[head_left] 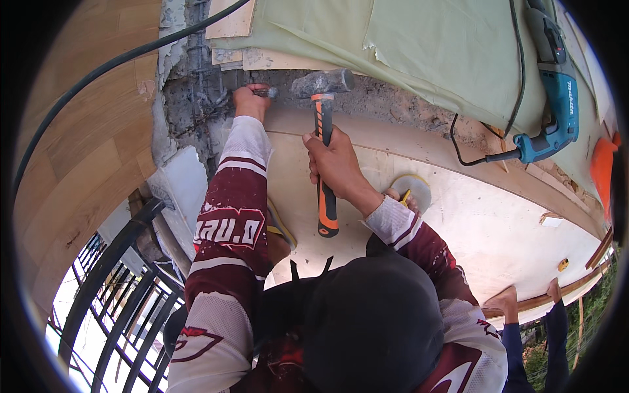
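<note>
My right hand (339, 162) is closed around the black and orange handle of a sledgehammer (324, 84). Its heavy, worn grey head sits to the right of my left hand, in front of a round metal end. My left hand (251, 102) grips a short metal chisel (272, 93), of which only the blunt round end shows; its other end is hidden by the fingers. Beneath and left of that hand lies a strip of broken concrete (183, 98) with exposed metal bars. Whether hammer and chisel touch cannot be told.
A teal power drill (560, 111) with a black cord lies on the green sheet (452, 52) at the right. A thick black cable (98, 72) crosses the wooden flooring (85, 157). Black railings (111, 275) stand lower left. Another person's bare feet (508, 301) rest at lower right.
</note>
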Action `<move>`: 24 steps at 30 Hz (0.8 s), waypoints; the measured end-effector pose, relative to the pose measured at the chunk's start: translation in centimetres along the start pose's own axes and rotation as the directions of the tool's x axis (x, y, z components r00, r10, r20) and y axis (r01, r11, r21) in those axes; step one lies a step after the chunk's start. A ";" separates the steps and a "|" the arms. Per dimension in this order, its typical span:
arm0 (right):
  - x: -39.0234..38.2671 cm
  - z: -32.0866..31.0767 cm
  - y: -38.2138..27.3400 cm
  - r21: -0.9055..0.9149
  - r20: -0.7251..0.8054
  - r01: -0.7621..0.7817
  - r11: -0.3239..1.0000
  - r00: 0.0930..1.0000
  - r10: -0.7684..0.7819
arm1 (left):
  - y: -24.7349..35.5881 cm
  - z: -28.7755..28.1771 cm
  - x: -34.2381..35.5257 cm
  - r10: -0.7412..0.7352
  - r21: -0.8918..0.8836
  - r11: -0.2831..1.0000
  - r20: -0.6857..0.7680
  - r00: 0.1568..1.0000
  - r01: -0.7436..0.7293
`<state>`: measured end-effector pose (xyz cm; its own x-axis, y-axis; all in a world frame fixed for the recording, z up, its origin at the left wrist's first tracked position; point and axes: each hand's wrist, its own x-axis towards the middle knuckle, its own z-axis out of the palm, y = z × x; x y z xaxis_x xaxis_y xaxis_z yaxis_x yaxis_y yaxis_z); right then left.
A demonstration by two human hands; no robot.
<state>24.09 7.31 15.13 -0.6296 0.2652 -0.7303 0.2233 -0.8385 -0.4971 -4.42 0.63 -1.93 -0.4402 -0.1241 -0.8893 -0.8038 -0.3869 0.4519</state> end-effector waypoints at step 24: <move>-3.1 -6.4 -1.0 0.095 -0.096 0.003 0.995 0.995 0.006 | -6.0 -1.8 -10.4 0.130 0.066 0.990 -0.091 0.987 -0.125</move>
<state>30.55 10.37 14.88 -0.5542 0.3046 -0.7746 0.1497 -0.8790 -0.4527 5.75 2.62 4.48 -0.5030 -0.2558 -0.8255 -0.7675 -0.3069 0.5628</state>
